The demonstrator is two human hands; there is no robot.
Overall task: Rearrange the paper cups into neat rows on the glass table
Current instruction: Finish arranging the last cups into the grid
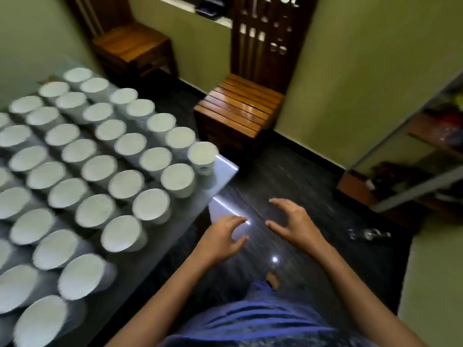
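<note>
White paper cups (126,184) stand in diagonal rows on the glass bench (225,169), filling the view from 7 to 11 o'clock; motion blur makes their exact spacing uncertain. Toward 6 o'clock of the bench corner, the left hand (220,240) and right hand (293,221) hover with fingers loosely spread, holding nothing.

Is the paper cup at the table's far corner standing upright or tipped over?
Upright. The corner cup shows its wide round mouth on top and narrows down to its base on the glass table.
</note>
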